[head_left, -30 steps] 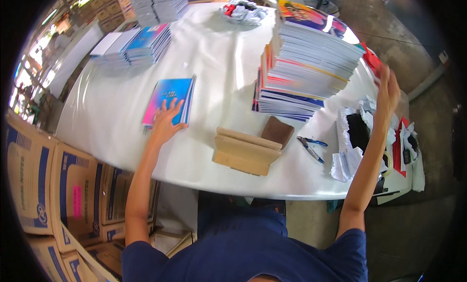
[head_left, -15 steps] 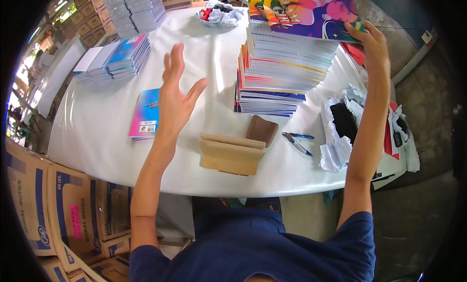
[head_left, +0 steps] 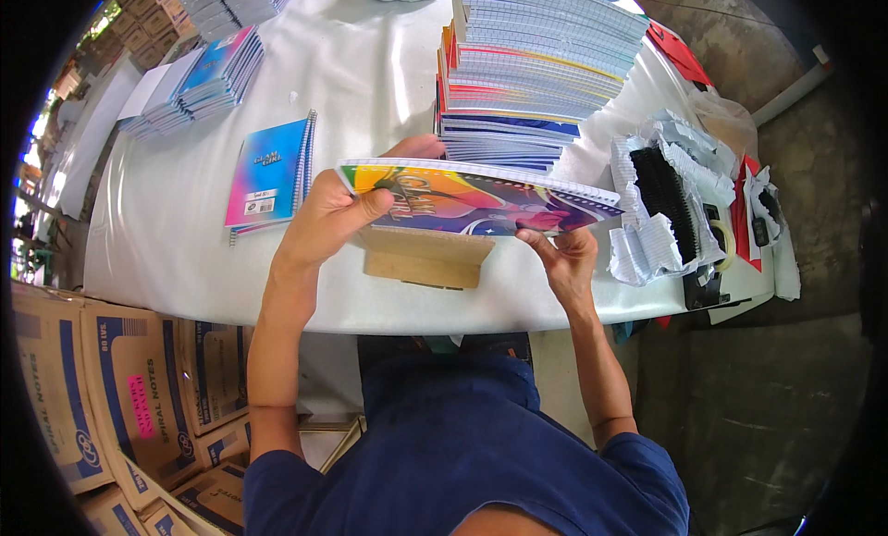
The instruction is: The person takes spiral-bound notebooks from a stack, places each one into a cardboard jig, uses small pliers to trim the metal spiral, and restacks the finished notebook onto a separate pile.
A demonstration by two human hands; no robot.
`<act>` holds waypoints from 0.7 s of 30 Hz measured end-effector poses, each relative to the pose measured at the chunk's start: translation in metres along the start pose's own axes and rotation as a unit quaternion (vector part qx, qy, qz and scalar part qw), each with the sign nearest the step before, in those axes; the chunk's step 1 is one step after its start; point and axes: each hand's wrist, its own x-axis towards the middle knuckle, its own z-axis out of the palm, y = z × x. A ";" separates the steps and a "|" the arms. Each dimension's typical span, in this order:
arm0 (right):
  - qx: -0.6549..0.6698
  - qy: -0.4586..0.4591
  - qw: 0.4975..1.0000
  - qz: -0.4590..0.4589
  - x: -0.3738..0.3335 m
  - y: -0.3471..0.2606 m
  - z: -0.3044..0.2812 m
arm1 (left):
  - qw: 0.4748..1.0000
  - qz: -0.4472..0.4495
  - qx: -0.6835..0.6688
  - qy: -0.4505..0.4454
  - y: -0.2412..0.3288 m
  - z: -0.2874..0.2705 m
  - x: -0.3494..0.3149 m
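Note:
Between both hands I hold an unbound notebook (head_left: 481, 201) with a colourful illustrated cover and a row of punched holes along its far edge. My left hand (head_left: 338, 212) grips its left end, thumb on the cover. My right hand (head_left: 566, 257) pinches its near right edge. Below it stands a folded cardboard piece (head_left: 421, 266), partly covered. Just beyond rises a tall stack of unbound notebooks (head_left: 536, 101). Left of my left hand lie pink-and-blue spiral notebooks (head_left: 270, 171).
Crumpled paper (head_left: 634, 257) holds black spiral coils (head_left: 664, 198) at the right, near a cream ring (head_left: 724, 245). More notebooks (head_left: 208, 73) are piled at the far left of the white-covered table (head_left: 176, 249). Cartons (head_left: 139, 388) stand by its left edge.
My right hand has brought the notebook down from the tall stack toward me. My left hand, open before, has closed on its left end. The brown block and pliers are now hidden.

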 end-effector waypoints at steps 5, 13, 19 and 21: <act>-0.007 -0.025 1.000 -0.006 0.005 -0.011 0.004 | 0.999 -0.004 -0.018 0.033 0.003 0.003 -0.001; -0.057 -0.112 0.991 0.053 -0.030 0.022 0.020 | 0.990 -0.018 -0.001 0.138 -0.060 -0.011 -0.035; -0.101 -0.130 0.986 0.001 -0.013 0.005 0.016 | 0.976 -0.047 0.003 0.213 -0.104 0.002 -0.053; -0.177 -0.079 0.980 -0.057 0.026 0.014 -0.025 | 0.970 -0.024 0.043 0.237 -0.100 -0.003 -0.057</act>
